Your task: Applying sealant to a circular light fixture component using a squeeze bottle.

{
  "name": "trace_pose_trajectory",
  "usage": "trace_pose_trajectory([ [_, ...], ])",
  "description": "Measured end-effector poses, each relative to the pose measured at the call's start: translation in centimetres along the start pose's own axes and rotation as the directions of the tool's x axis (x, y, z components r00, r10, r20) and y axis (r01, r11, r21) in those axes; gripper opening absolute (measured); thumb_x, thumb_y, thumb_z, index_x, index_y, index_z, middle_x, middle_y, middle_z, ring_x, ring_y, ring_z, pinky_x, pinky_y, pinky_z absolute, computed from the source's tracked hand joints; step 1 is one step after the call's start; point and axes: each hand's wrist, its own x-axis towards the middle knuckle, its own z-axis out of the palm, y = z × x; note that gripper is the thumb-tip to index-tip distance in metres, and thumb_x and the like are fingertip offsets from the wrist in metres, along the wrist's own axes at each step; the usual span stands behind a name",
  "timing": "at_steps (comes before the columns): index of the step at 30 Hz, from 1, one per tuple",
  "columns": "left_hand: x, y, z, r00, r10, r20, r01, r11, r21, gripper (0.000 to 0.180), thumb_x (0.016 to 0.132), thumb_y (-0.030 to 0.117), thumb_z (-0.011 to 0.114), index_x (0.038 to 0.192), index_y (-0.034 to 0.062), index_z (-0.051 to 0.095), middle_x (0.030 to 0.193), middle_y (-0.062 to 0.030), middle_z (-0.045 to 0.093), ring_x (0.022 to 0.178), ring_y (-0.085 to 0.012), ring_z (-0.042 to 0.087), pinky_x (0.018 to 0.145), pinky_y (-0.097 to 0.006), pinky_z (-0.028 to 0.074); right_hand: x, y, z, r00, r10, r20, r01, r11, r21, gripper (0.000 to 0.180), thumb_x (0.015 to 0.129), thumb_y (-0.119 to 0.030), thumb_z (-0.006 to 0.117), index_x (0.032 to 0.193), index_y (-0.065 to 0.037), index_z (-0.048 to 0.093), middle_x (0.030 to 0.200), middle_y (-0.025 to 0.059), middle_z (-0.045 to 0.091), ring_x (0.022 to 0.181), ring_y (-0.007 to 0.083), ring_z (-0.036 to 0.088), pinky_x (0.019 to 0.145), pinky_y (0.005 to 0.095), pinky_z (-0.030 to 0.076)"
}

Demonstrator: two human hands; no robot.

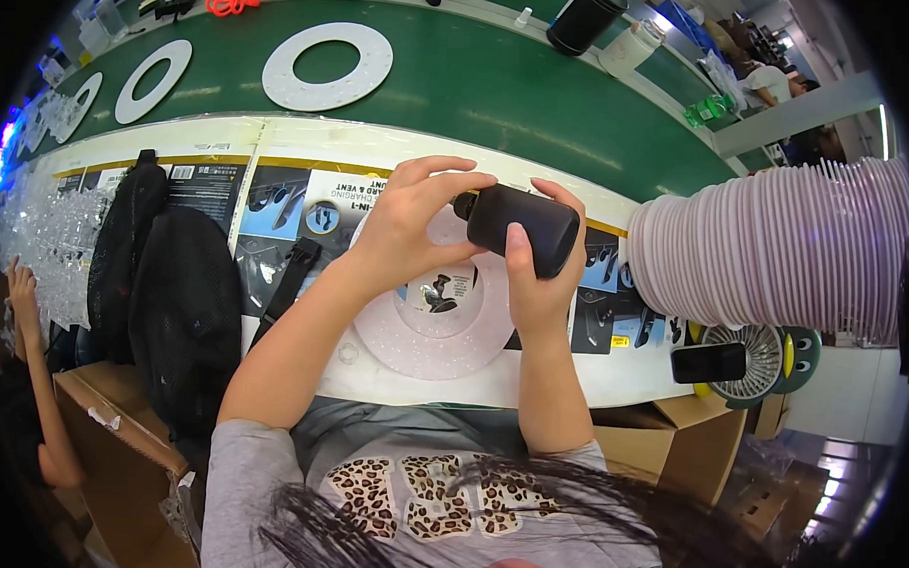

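Above the printed sheet (277, 343) in front of me, a black bottle (525, 226) lies tilted on its side, its neck pointing left. My right hand (545, 277) wraps round the bottle's body, thumb across its near face. At the neck end my left hand (406, 227) closes its thumb and fingers on the bottle; its fingertips partly hide the neck. Directly beneath both hands a pale speckled ring (422, 358) rests on the sheet, partly covered by them. Printed pictures show through its centre hole.
A long stack of pale rings (756, 249) fills the right side, beside a phone (708, 363) and a small fan (762, 360). Single rings (326, 94) lie on the green table. Black mesh bags (185, 315) and clear plastic pieces (46, 230) are left, near another person's hand (22, 291).
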Motion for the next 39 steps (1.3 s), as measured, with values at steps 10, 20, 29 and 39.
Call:
trace_pose_trajectory([
  [10, 0.1, -1.5, -0.5, 0.996, -0.060, -0.070, 0.050, 0.990, -0.136, 0.053, 0.078, 0.014, 0.071, 0.126, 0.0055, 0.051, 0.111, -0.0112, 0.064, 0.109, -0.0250, 0.057, 0.095, -0.035, 0.042, 0.7, 0.9, -0.8, 0.987, 0.056, -0.150, -0.038, 0.992, 0.118, 0.026, 0.084, -0.015, 0.059, 0.104, 0.001, 0.057, 0.094, 0.0060, 0.058, 0.084, 0.0114, 0.054, 0.078, 0.0234, 0.043],
  [20, 0.5, -4.4, -1.0, 0.828, -0.486, -0.281, 0.324, 0.822, -0.468, 0.028, 0.101, 0.027, 0.040, 0.109, 0.0034, 0.054, 0.095, -0.0088, 0.067, 0.090, -0.0131, 0.059, 0.080, -0.027, 0.045, 0.9, 1.7, -0.8, 0.991, 0.090, -0.102, -0.084, 0.994, 0.065, 0.020, 0.088, -0.015, 0.058, 0.101, 0.000, 0.059, 0.090, 0.0045, 0.060, 0.081, 0.0097, 0.054, 0.076, 0.0228, 0.043],
  [29, 0.4, -4.8, -0.8, 0.815, -0.514, -0.268, 0.330, 0.792, -0.514, 0.029, 0.101, 0.028, 0.040, 0.107, 0.0032, 0.054, 0.093, -0.0080, 0.067, 0.086, -0.0120, 0.059, 0.078, -0.025, 0.044, 0.9, 1.9, -0.5, 0.988, 0.131, -0.083, -0.124, 0.989, 0.085, 0.020, 0.090, -0.016, 0.058, 0.102, 0.000, 0.060, 0.090, 0.0044, 0.061, 0.081, 0.0094, 0.054, 0.077, 0.0231, 0.044],
  [39, 0.4, -4.8, -0.7, 0.815, -0.521, -0.255, 0.337, 0.783, -0.522, 0.029, 0.101, 0.027, 0.039, 0.106, 0.0036, 0.055, 0.092, -0.0070, 0.067, 0.086, -0.0114, 0.059, 0.077, -0.025, 0.044, 1.0, 2.0, -0.5, 0.988, 0.143, -0.064, -0.139, 0.988, 0.068, 0.021, 0.091, -0.017, 0.057, 0.103, 0.000, 0.060, 0.090, 0.0047, 0.061, 0.081, 0.0093, 0.054, 0.077, 0.0228, 0.044],
])
